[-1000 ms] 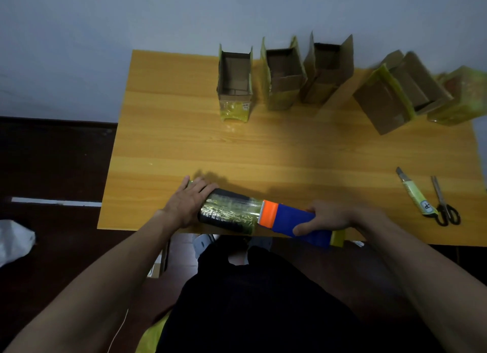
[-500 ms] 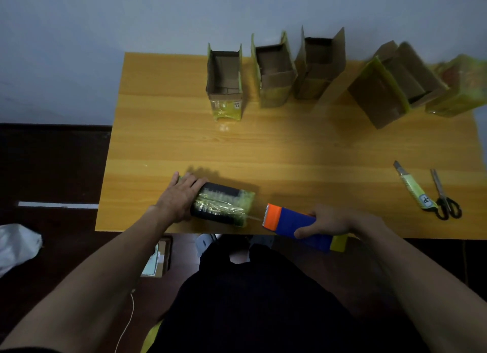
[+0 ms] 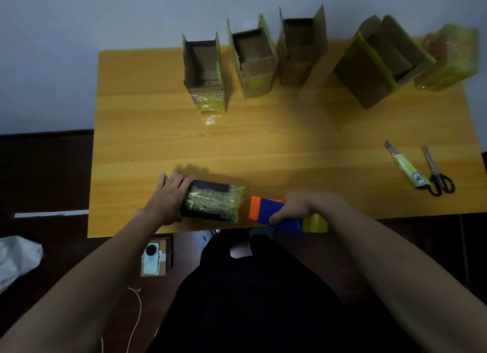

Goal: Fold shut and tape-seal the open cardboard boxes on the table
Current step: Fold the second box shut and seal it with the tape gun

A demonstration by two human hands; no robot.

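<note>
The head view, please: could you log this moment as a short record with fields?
left hand: rests on the taped box at the table's near edge
right hand: grips the tape dispenser, just right of that box
open boxes: four upright along the far edge
far right: taped box
tools: utility knife, scissors

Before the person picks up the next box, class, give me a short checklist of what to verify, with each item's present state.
1. Dispenser clear of taped box: ok.
2. Tape fully cut from the box: cannot tell.
3. Left hand steadying the taped box: ok.
4. Right hand gripping the dispenser: ok.
5. Open boxes waiting, nearest: ok.
6. Knife and scissors out of the way: ok.
</note>
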